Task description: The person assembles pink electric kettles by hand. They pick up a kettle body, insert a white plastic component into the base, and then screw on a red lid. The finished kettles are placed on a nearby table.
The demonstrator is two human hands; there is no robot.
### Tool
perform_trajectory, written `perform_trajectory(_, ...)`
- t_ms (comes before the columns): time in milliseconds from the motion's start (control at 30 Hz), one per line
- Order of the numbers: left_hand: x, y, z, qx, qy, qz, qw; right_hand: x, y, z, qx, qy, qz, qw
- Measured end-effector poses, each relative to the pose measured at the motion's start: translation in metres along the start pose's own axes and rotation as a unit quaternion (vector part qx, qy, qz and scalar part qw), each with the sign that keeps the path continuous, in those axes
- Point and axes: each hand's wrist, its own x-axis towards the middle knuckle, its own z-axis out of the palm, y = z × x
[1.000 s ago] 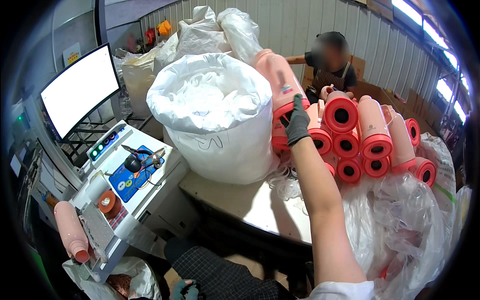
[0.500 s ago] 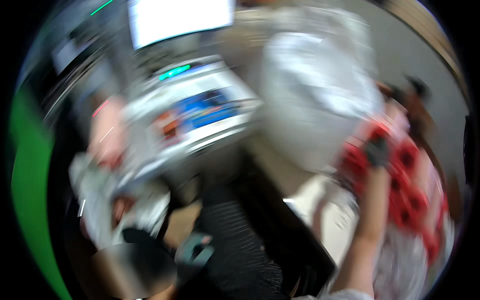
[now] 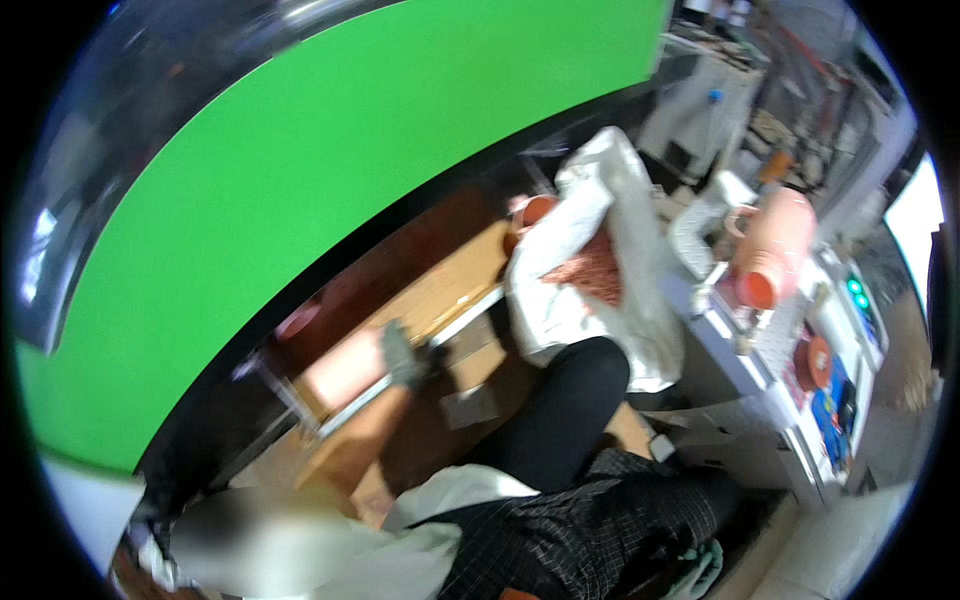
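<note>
My left hand point(image 3: 400, 358), in a grey glove, reaches forward from the lower left. It grips one end of a pink cylinder point(image 3: 347, 370), somewhat blurred, over the light metal edge of a long tray point(image 3: 360, 402). Beyond it a smaller pink round piece point(image 3: 297, 318) lies partly in shadow. My right hand does not show.
A white sack point(image 3: 625, 330) holding pinkish granules point(image 3: 592, 270) stands by my knee. A pink jug-like vessel point(image 3: 783, 235) lies on the white machine point(image 3: 745, 345) at right. Beside the sack is an orange-pink cup point(image 3: 535, 210). A green curved panel point(image 3: 330, 150) spans the far side.
The view has swung left, away from the screen and white bag. My right hand, earlier at red ring-like pieces, has left view. My left hand now grips the pink cylinder.
</note>
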Motion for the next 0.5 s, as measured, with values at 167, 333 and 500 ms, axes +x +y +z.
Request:
perform_trajectory(167, 0.063, -0.151, 0.051, -0.045, 0.056, 0.195, 0.978, -0.005, -0.064, 0.027, 0.096, 0.045, 0.076, 0.991)
perform_trajectory(333, 0.031, -0.096, -0.023, 0.418, -0.137, 0.250, 0.863, 0.002, -0.065, 0.043, 0.072, -0.079, -0.006, 0.994)
perform_trajectory(500, 0.073, -0.056, -0.067, 0.524, -0.404, 0.196, 0.724, -0.014, -0.068, 0.036, 0.092, -0.071, 0.039, 0.992)
